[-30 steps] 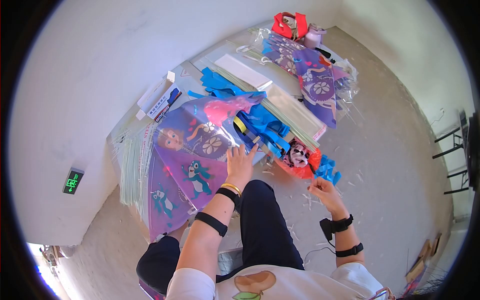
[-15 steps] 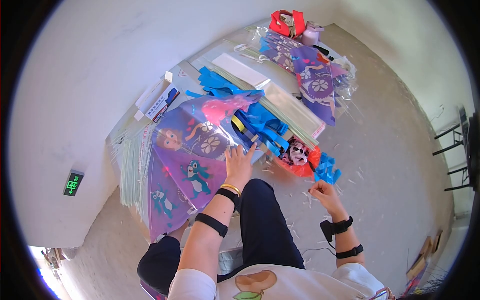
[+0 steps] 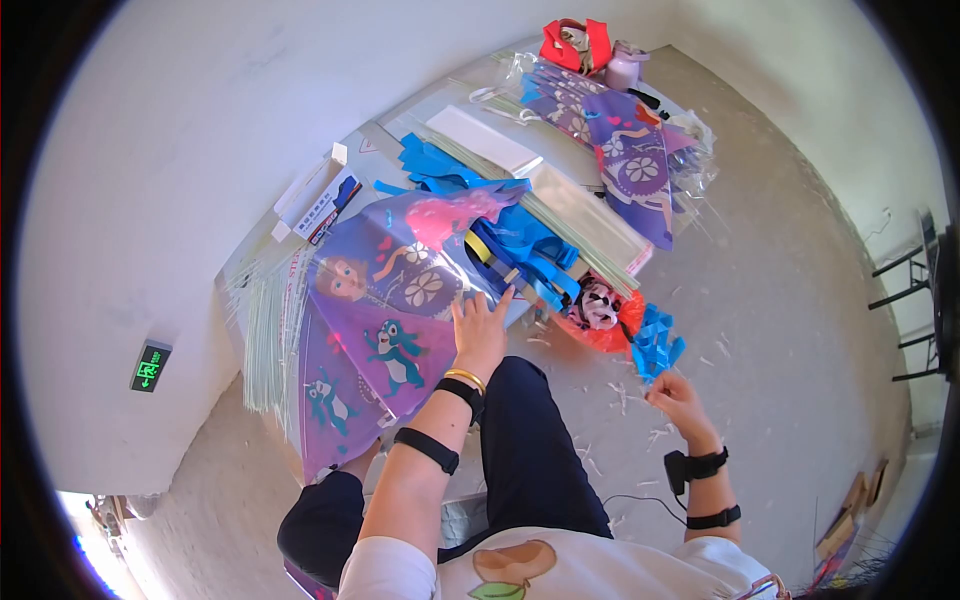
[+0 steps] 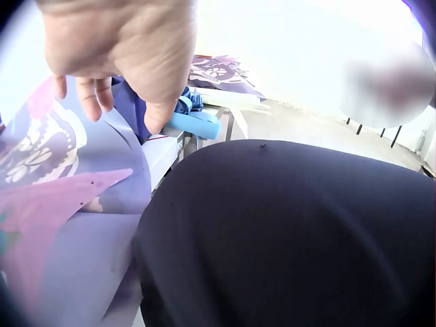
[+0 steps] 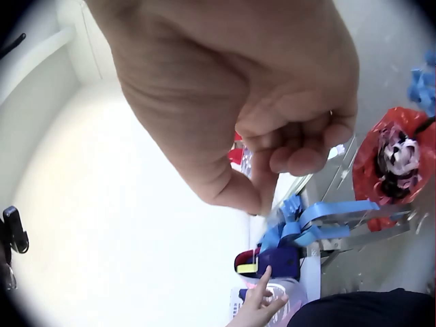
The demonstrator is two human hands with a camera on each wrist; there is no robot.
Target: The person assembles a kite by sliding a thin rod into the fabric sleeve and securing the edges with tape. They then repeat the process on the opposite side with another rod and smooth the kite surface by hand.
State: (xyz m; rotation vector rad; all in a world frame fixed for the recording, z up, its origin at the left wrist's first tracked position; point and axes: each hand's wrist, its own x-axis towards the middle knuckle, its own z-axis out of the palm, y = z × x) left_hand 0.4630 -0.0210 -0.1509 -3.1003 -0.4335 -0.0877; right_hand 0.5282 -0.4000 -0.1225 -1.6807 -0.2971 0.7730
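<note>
In the head view, my left hand [image 3: 480, 335] rests with spread fingers at the purple printed kite sheet's [image 3: 425, 290] edge, its fingertips beside a dark blue holder with a yellow-centred roll [image 3: 480, 247]. The left wrist view shows those fingers [image 4: 88, 95] extended over the sheet. My right hand [image 3: 682, 405] is raised off the table at the right, below the blue strips [image 3: 655, 340]. Its thumb and index fingertips meet and the other fingers curl in the right wrist view [image 5: 266, 204]; no held thing can be made out there.
Thin pale rods [image 3: 265, 340] lie at the table's left, near an opened box [image 3: 315, 195]. Clear-wrapped packs [image 3: 585, 215] and more blue strips lie behind. A red bag [image 3: 600, 315] hangs at the near edge. A second printed kite [image 3: 635, 165] and a bottle [image 3: 625, 67] stand farther back.
My right hand has moved right and slightly down, away from the table, with thumb and index finger still together. My left hand has stayed almost in place on the sheet.
</note>
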